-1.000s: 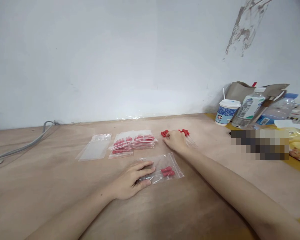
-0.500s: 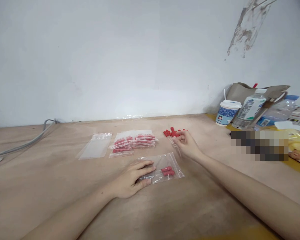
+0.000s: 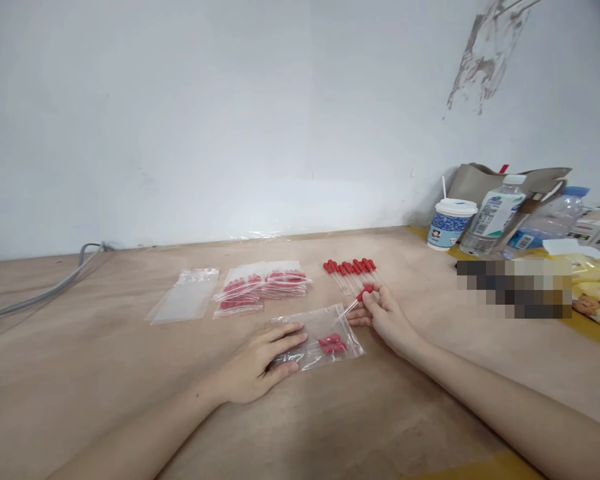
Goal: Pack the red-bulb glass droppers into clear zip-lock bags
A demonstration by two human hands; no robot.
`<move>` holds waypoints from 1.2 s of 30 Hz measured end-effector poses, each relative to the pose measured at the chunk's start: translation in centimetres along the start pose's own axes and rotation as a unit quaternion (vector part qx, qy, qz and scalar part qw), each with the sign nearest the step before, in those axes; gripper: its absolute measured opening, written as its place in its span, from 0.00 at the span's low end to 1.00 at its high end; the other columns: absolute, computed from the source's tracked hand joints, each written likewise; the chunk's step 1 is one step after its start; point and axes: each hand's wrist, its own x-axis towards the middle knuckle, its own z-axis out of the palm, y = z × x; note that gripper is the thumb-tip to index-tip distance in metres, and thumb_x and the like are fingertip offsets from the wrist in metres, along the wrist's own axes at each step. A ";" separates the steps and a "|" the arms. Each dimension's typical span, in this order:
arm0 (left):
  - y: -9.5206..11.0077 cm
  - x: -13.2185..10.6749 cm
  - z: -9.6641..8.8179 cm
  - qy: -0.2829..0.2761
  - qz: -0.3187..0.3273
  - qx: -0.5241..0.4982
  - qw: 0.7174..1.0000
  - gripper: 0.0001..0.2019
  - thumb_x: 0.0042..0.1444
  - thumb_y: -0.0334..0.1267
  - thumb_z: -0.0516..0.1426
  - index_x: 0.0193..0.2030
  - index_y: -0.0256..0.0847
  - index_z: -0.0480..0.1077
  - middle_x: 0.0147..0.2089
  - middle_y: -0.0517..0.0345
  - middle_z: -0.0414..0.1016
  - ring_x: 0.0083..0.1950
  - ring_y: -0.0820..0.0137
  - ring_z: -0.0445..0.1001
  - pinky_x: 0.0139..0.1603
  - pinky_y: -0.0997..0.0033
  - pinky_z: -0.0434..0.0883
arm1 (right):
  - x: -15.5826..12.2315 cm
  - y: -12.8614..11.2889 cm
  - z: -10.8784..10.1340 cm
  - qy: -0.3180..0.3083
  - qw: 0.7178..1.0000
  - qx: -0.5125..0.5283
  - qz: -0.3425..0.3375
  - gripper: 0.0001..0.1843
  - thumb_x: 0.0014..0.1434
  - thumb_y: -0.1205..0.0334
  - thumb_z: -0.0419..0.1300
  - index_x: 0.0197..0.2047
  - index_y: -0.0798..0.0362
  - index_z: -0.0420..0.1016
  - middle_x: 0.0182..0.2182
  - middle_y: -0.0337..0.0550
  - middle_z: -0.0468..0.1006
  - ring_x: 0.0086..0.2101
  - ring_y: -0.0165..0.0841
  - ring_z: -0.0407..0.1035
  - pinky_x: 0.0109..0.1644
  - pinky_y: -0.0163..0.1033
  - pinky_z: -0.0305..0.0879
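A slim clear dropper with a red bulb (image 3: 364, 293) slants down and leftward at the top right corner of a flat transparent zip bag (image 3: 325, 319); whether its tip is inside the bag I cannot tell. My right forearm reaches in from the lower right, the right hand (image 3: 391, 323) turned palm-inward beside the bag's right end. Half a second ago that hand was up at the row of red-bulbed droppers (image 3: 350, 268); now it is nearer me, while my left hand stays put. My right thumb and forefinger pinch the bulb, the other fingers extended toward the bag. My left hand (image 3: 253, 367) lies flat, fingers spread, pressing the bag's left part onto the brown table covering (image 3: 130, 380). Two red bulbs (image 3: 332, 343) show inside it. Beyond lie stacked filled bags (image 3: 263, 285).
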 end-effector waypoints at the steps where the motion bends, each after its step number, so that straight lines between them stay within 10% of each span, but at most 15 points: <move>1: 0.0 0.0 0.0 -0.002 -0.003 0.001 1.000 0.22 0.62 0.43 0.48 0.63 0.50 0.51 0.64 0.58 0.51 0.63 0.62 0.53 0.60 0.56 0.55 | -0.1 0.0 -0.1 -0.012 1.000 0.009 0.010 0.16 0.53 0.52 0.54 0.41 0.48 0.51 0.26 0.35 0.68 0.25 0.30 0.71 0.33 0.41 0.71; 12: 0.1 0.0 0.0 0.008 0.002 -0.013 1.000 0.25 0.61 0.42 0.48 0.64 0.49 0.47 0.64 0.57 0.52 0.62 0.61 0.54 0.60 0.56 0.56 | -0.5 0.1 -1.2 -0.060 0.998 0.017 0.016 0.19 0.48 0.48 0.59 0.36 0.49 0.57 0.28 0.37 0.72 0.29 0.31 0.71 0.37 0.42 0.68; 23: 0.3 -0.1 -0.1 -0.008 -0.018 0.003 1.000 0.24 0.62 0.43 0.47 0.64 0.49 0.47 0.64 0.56 0.52 0.63 0.61 0.53 0.60 0.56 0.55 | -0.2 -1.1 -2.7 -0.195 0.910 -0.349 -0.107 0.11 0.46 0.55 0.61 0.29 0.53 0.70 0.31 0.41 0.73 0.28 0.30 0.64 0.33 0.38 0.61; 30: 0.3 0.0 -0.1 0.001 -0.005 0.004 1.000 0.24 0.61 0.41 0.48 0.64 0.49 0.47 0.64 0.56 0.52 0.62 0.62 0.53 0.60 0.58 0.55 | -0.4 -0.1 -0.5 -0.181 0.932 -0.273 -0.156 0.11 0.47 0.54 0.62 0.27 0.53 0.72 0.32 0.42 0.75 0.34 0.33 0.68 0.41 0.39 0.63; 36: 0.2 0.1 0.0 -0.008 -0.010 0.014 1.000 0.23 0.62 0.42 0.47 0.63 0.48 0.50 0.64 0.56 0.51 0.63 0.63 0.53 0.61 0.57 0.55 | 0.2 0.3 -0.5 -0.205 0.898 -0.321 -0.222 0.11 0.54 0.57 0.55 0.28 0.52 0.76 0.34 0.44 0.75 0.37 0.33 0.68 0.43 0.39 0.63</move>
